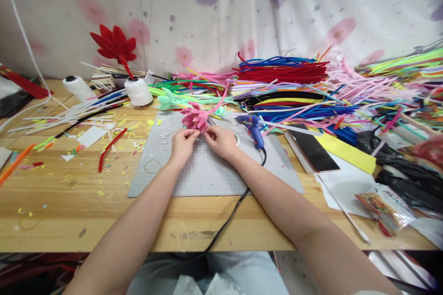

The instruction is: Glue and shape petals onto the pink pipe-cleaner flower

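Observation:
A pink flower made of fuzzy pipe cleaners (pixel 194 117) is held over the grey cutting mat (pixel 207 179), its pink stem slanting up to the right. At its lower edge, my left hand (pixel 183 146) pinches with thumb and fingertips closed. My right hand (pixel 223 142) is closed in a pinch at the flower's lower right side; the exact part between its fingers is too small to make out. A blue glue gun (pixel 254 130) lies on the mat to the right of my right hand. Small silvery beads (pixel 166 136) are scattered left of the flower.
Bundles of coloured pipe cleaners (pixel 284 73) line the back. A red flower (pixel 116 45) stands in a white thread spool (pixel 138 92). To the right lie a phone (pixel 313 150), a yellow strip (pixel 346 153) and a snack packet (pixel 384 209). The glue gun's black cord (pixel 230 219) crosses the table's front edge.

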`<state>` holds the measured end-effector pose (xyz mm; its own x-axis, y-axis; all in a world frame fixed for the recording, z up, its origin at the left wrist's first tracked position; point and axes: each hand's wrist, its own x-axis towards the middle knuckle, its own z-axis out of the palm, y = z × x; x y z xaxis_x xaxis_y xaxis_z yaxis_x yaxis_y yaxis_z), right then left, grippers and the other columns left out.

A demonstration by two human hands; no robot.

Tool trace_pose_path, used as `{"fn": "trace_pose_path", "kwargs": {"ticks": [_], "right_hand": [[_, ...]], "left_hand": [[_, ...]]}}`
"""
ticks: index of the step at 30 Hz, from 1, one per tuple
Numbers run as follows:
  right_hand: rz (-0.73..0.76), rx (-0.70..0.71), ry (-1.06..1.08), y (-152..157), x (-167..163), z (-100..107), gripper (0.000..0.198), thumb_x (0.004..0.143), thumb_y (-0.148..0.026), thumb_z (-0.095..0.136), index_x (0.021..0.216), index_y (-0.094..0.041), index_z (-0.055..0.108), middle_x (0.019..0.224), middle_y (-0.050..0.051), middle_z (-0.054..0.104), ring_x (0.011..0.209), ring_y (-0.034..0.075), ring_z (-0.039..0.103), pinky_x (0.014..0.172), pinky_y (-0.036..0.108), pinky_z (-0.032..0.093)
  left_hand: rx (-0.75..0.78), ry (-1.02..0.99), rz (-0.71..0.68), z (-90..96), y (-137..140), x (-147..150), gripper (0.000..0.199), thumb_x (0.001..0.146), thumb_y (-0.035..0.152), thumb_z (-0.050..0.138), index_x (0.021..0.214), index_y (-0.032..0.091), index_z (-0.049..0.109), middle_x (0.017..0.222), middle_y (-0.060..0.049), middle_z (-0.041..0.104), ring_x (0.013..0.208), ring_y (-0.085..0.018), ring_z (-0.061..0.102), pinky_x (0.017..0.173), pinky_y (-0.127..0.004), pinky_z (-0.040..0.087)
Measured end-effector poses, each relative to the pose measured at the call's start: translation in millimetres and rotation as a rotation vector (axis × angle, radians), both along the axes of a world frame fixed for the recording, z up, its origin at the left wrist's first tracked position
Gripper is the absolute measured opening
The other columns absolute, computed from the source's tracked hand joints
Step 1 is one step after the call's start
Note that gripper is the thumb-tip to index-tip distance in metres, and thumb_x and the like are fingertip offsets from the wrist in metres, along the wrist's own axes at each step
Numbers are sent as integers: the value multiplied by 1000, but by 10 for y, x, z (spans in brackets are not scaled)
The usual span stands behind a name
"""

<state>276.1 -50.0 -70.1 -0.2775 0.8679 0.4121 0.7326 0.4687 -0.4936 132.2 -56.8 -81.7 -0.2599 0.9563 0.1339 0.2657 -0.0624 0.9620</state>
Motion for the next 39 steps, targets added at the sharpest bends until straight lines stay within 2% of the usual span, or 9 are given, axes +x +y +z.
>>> {"fn": "trace_pose_path", "kwargs": {"ticks": [19, 29, 39], "right_hand": [[29, -47, 20, -4, 0, 16, 15, 79, -27, 48, 82, -21, 62, 76, 0, 66, 68, 14, 56, 60, 25, 36], [47, -70, 3, -16, -9, 43, 15, 79, -25, 49, 84, -21, 62, 78, 1, 66, 70, 14, 56, 61, 25, 37], [68, -40, -29, -12, -17, 31, 16, 79, -25, 48, 87, -20, 61, 81, 1, 65, 71, 14, 56, 63, 25, 38]], "left_hand": [[26, 90, 28, 11, 5, 26, 12, 67, 26, 65, 72, 18, 72, 75, -4, 62, 70, -14, 56, 71, -28, 44], [14, 72, 33, 44, 1, 34, 10, 67, 25, 65, 69, 17, 71, 76, -4, 64, 72, -15, 57, 72, -29, 44], [-5, 54, 14, -8, 40, 36, 14, 67, 27, 64, 72, 16, 70, 76, -5, 65, 70, -15, 57, 71, -29, 45]]}}
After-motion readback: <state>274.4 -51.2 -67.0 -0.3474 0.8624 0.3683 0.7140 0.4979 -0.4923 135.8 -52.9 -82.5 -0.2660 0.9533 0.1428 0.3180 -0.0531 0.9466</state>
